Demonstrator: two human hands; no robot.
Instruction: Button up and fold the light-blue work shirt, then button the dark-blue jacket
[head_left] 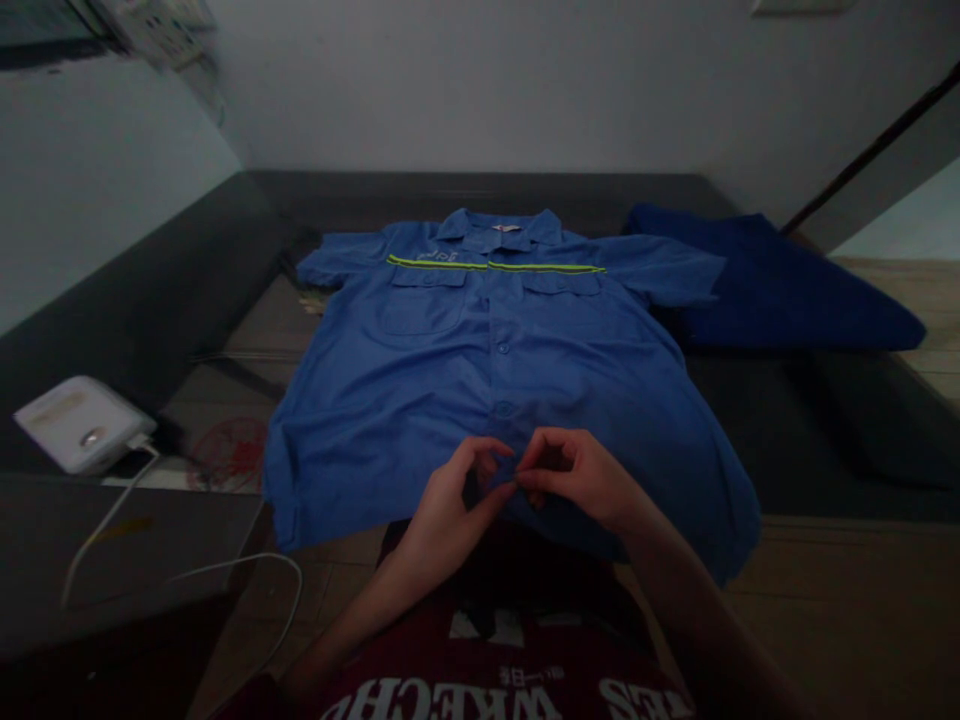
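Note:
A blue short-sleeved work shirt (420,370) lies spread front side up, its collar away from me and its hem toward me. A yellow-green stripe (540,267) crosses its chest above two flapped pockets. Down the middle of the front run buttons (503,348), the visible ones lying on the placket. My left hand (461,495) pinches the front edge near the hem. Meeting it there, my right hand (574,470) pinches the same spot between thumb and forefinger. Whatever small part sits between the fingertips is mostly hidden.
The dark tabletop (247,390) bears a folded dark blue cloth (780,290) at the right. On the left stands a white box-shaped device (86,425) with a white cable (105,535) hanging past the table edge. A pale wall rises behind.

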